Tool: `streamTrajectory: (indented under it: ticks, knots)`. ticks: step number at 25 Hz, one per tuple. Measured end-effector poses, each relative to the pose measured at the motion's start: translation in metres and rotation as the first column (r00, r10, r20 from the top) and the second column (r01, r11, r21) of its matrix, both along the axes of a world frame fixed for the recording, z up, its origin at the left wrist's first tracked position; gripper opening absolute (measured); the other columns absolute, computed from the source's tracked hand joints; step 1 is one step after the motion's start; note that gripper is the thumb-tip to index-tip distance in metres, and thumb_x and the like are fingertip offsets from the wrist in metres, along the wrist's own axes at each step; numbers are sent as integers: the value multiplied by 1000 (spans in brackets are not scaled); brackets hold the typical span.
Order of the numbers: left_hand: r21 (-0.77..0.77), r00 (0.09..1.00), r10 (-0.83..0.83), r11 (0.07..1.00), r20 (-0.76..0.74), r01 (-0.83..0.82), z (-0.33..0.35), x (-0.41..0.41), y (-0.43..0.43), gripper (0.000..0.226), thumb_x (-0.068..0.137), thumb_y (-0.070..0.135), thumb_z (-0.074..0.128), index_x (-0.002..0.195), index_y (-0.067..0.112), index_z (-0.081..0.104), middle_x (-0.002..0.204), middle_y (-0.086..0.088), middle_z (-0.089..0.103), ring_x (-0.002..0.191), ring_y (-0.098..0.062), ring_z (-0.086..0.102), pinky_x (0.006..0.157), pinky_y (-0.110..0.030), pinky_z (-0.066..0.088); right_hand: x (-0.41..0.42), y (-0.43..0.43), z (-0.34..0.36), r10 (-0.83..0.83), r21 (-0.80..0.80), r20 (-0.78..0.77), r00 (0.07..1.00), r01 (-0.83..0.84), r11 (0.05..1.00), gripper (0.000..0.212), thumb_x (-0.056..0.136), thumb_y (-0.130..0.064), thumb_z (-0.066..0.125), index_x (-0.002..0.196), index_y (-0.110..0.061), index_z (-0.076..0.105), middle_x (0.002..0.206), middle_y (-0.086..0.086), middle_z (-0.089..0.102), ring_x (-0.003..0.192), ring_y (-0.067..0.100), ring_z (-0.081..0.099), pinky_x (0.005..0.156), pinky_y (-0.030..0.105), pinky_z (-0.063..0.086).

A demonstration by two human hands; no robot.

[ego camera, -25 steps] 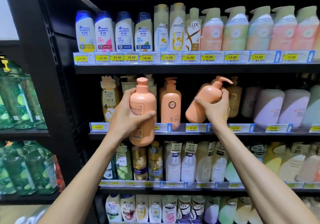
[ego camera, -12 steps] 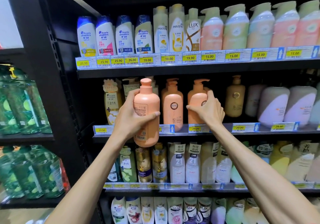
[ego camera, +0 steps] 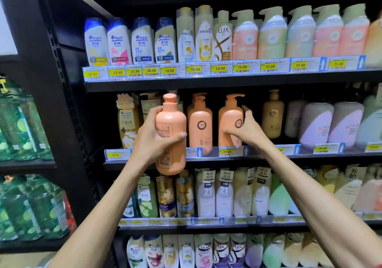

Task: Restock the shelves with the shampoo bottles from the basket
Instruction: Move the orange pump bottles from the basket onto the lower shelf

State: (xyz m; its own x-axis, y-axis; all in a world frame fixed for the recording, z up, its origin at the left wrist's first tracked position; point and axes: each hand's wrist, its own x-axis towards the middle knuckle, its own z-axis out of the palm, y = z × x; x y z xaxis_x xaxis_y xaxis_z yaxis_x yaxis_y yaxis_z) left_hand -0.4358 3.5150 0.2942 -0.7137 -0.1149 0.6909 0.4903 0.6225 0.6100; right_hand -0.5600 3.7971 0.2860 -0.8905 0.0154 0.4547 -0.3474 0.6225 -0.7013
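**Present condition.** The peach pump bottle (ego camera: pixel 230 120) stands upright on the second shelf (ego camera: pixel 268 157), just beside a matching pump bottle (ego camera: pixel 200 123) on its left and near a gold pump bottle (ego camera: pixel 273 115) on its right. It is gripped by the right hand (ego camera: pixel 249 132). The thumb is laid across the lower front, and the fingers are curled round the right side.

The peach cap bottle (ego camera: pixel 170 135) is held upright in front of the shelf edge by the left hand (ego camera: pixel 152 141). The fingers are wrapped round its body, and the barcode side faces outward. The basket is not in view.

**Step in hand (judged).** The pump bottle is being seated and faced.

**Procedure.**
1. The round logo is seen turned toward the right. The bottle should be rotated about its base until the logo faces forward, as on the matching bottle.
2. The base should be kept flat on the shelf and behind the price rail (ego camera: pixel 227 152).
3. The spout should be aligned with that of the matching bottle.
4. The grip should be released only when the bottle is standing unaided, and contact with the gold bottle should be avoided.
5. The cap bottle should be kept clear of the price rail. Before it is shelved, its printed front should be turned outward.
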Motion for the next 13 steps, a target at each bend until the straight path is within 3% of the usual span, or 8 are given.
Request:
streamTrajectory:
  ticks: [2, 5, 9, 13]
  knots:
    - [5, 1000, -10, 1000, -1, 10, -1, -1, 0, 78, 59, 58, 81, 125, 44, 43, 102, 19, 64, 94, -8, 66, 84, -50, 57, -4, 10, 1, 103, -53, 14, 995, -102, 993, 99, 71, -29, 87, 150, -14, 29, 130, 8, 56, 114, 23, 57, 99, 40, 48]
    - [3, 1000, -14, 1000, 1, 14, -1, 0, -2, 78, 59, 57, 82, 125, 44, 42, 102, 19, 63, 94, -10, 66, 84, -50, 57, -12, 21, 0, 189, -113, 59, 980, -181, 977, 84, 71, -24, 88, 141, -12, 42, 121, 2, 62, 107, 13, 61, 83, 21, 50]
    - [0, 1000, -19, 1000, 11, 19, -4, 0, -4, 80, 60, 57, 82, 128, 42, 42, 103, 19, 64, 95, -9, 66, 83, -50, 57, -28, 39, -3, 410, -351, 186, 893, -329, 876, 86, 66, -16, 89, 141, -12, 47, 125, 5, 66, 112, 14, 66, 94, 36, 56]
    - [18, 999, -44, 999, 24, 43, -7, 0, -3, 80, 59, 59, 81, 127, 44, 43, 103, 21, 64, 94, -6, 66, 83, -50, 57, -35, 44, -8, 510, -437, 260, 820, -371, 819, 96, 54, -26, 92, 139, -14, 49, 124, 5, 69, 114, 19, 67, 101, 45, 52]
